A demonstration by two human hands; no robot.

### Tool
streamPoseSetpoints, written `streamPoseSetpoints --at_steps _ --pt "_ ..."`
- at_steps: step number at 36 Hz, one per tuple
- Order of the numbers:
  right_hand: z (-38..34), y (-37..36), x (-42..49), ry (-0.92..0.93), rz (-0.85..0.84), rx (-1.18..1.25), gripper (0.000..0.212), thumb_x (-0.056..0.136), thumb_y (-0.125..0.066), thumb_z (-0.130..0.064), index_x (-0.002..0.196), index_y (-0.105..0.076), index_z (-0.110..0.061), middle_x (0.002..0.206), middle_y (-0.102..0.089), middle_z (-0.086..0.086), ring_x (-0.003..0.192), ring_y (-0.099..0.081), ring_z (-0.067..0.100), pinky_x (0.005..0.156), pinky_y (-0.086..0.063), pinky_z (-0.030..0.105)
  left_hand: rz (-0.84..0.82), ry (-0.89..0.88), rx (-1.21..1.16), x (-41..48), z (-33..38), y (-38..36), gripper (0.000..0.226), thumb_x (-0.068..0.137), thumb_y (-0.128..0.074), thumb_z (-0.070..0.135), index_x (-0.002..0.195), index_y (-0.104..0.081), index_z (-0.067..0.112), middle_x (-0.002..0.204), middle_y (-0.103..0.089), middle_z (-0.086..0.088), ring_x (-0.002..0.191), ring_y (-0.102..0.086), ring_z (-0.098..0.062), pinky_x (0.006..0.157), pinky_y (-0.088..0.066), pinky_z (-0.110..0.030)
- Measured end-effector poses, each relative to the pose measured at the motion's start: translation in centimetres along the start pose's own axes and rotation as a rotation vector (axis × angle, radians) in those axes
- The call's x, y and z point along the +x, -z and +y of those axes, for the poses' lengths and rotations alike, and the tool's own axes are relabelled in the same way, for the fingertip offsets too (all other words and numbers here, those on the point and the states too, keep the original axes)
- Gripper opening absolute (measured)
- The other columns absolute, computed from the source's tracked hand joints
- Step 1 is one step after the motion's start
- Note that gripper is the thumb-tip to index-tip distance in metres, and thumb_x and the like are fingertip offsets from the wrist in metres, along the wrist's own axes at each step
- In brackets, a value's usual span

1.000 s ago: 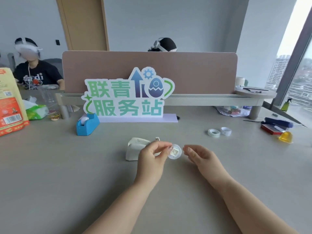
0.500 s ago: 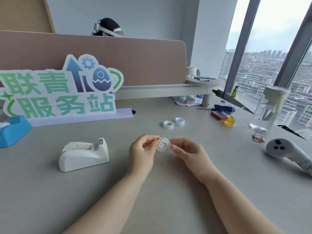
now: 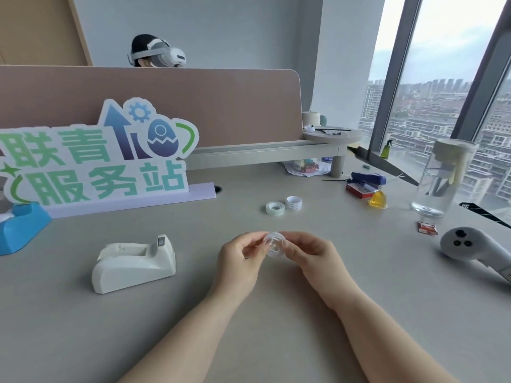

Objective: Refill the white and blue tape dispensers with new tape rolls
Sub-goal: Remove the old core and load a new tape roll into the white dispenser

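Note:
Both hands pinch a small clear plastic tape core [image 3: 273, 244] above the middle of the grey table. My left hand [image 3: 241, 257] grips its left edge, my right hand [image 3: 309, 251] its right edge. The white tape dispenser [image 3: 134, 264] sits to the left of my hands with its roll slot bare. Only part of the blue tape dispenser [image 3: 19, 229] shows at the far left edge. Two new tape rolls [image 3: 284, 205] lie side by side farther back on the table, apart from my hands.
A large green and blue sign [image 3: 94, 158] stands at the back left before a brown divider. At the right are a glass bottle [image 3: 439, 178], a yellow object [image 3: 377, 200], a red and blue stapler set [image 3: 365, 182] and a white controller [image 3: 472, 246]. A person wearing a headset sits behind the divider.
The view has swung to the right, so the dispensers slid left in frame. My right hand has closed onto the clear core, which both hands now hold.

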State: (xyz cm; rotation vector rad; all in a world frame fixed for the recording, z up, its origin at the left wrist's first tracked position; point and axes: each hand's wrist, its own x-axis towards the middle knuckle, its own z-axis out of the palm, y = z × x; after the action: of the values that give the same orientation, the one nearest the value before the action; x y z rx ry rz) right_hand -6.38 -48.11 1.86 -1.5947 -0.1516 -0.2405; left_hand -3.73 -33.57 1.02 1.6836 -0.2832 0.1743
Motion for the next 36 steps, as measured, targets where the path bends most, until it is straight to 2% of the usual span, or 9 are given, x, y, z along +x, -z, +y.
streamPoseSetpoints --at_steps 7,12,16,20,25,28,30,34,36 --pt "0.2 0.3 0.1 -0.049 -0.010 0.028 0.026 0.096 -0.047 -0.007 0.105 -0.071 -0.011 0.101 -0.075 0.004 0.093 -0.069 0.005 0.080 -0.052 0.015 0.063 0.016 -0.024 0.1 -0.1 0.1 0.017 0.086 -0.068 0.016 0.084 -0.073 0.032 0.085 -0.077 0.009 0.086 -0.072 -0.011 0.085 -0.055 -0.030" --pt "0.0 0.3 -0.1 -0.058 -0.091 0.015 0.024 0.091 -0.056 -0.009 0.109 -0.070 -0.018 0.106 -0.074 -0.001 0.097 -0.067 0.004 0.085 -0.051 0.017 0.044 0.009 -0.066 0.1 -0.1 0.1 0.028 0.085 -0.068 0.016 0.075 -0.073 0.042 0.083 -0.077 0.013 0.086 -0.072 -0.010 0.086 -0.055 -0.029" --pt "-0.2 0.2 -0.1 -0.072 -0.095 0.029 0.020 0.088 -0.061 -0.012 0.105 -0.070 -0.018 0.101 -0.075 -0.001 0.097 -0.068 0.006 0.087 -0.052 0.020 0.024 0.014 -0.101 0.0 0.2 0.0 0.023 0.088 -0.065 0.014 0.084 -0.073 0.035 0.080 -0.076 0.015 0.082 -0.072 -0.007 0.081 -0.055 -0.022" --pt "0.1 0.3 0.0 -0.074 -0.044 -0.023 0.015 0.087 -0.063 -0.014 0.101 -0.070 -0.015 0.098 -0.075 0.001 0.093 -0.067 0.008 0.087 -0.052 0.024 0.031 0.017 -0.106 -0.1 0.4 0.1 0.020 0.090 -0.061 0.012 0.089 -0.074 0.028 0.072 -0.073 0.020 0.072 -0.069 0.001 0.069 -0.051 -0.010" --pt "0.7 0.4 0.5 -0.071 0.178 -0.049 0.013 0.084 -0.068 -0.016 0.097 -0.070 -0.015 0.093 -0.073 -0.001 0.083 -0.064 0.009 0.083 -0.051 0.026 0.117 0.035 -0.055 0.2 -0.2 0.3 0.022 0.092 -0.058 0.015 0.090 -0.072 0.032 0.064 -0.068 0.017 0.059 -0.062 -0.001 0.062 -0.050 -0.014" --pt "1.0 0.9 0.9 -0.074 0.302 -0.079 0.011 0.083 -0.069 -0.018 0.094 -0.071 -0.020 0.089 -0.072 -0.007 0.081 -0.064 0.006 0.079 -0.048 0.022 0.113 0.055 0.024 0.3 -0.4 0.1 0.019 0.093 -0.056 0.015 0.101 -0.071 0.024 0.072 -0.068 0.015 0.065 -0.065 -0.003 0.061 -0.047 -0.008" --pt "1.1 1.2 1.1 -0.078 0.358 -0.042 0.010 0.083 -0.069 -0.020 0.093 -0.070 -0.021 0.089 -0.072 -0.007 0.081 -0.063 0.008 0.079 -0.048 0.022 0.089 0.064 0.092 0.6 -0.6 -0.2 0.021 0.093 -0.056 0.015 0.108 -0.071 0.017 0.077 -0.069 0.014 0.067 -0.066 0.004 0.063 -0.046 -0.004" --pt "1.0 1.5 2.2 -0.053 0.432 -0.068 0.010 0.084 -0.068 -0.023 0.094 -0.069 -0.020 0.089 -0.071 -0.007 0.083 -0.063 0.009 0.076 -0.046 0.020 -0.017 0.066 0.260 2.1 -0.6 -1.4 0.030 0.094 -0.054 0.020 0.123 -0.064 0.017 0.106 -0.073 0.002 0.099 -0.068 -0.009 0.089 -0.050 -0.021" --pt "1.0 1.9 3.1 -0.042 0.469 -0.088 0.006 0.085 -0.067 -0.022 0.092 -0.067 -0.022 0.089 -0.070 -0.006 0.082 -0.062 0.010 0.074 -0.044 0.019 -0.072 0.046 0.410 2.9 -0.4 -2.1 0.038 0.094 -0.053 0.027 0.132 -0.055 0.022 0.121 -0.067 0.002 0.111 -0.063 -0.012 0.094 -0.046 -0.024"
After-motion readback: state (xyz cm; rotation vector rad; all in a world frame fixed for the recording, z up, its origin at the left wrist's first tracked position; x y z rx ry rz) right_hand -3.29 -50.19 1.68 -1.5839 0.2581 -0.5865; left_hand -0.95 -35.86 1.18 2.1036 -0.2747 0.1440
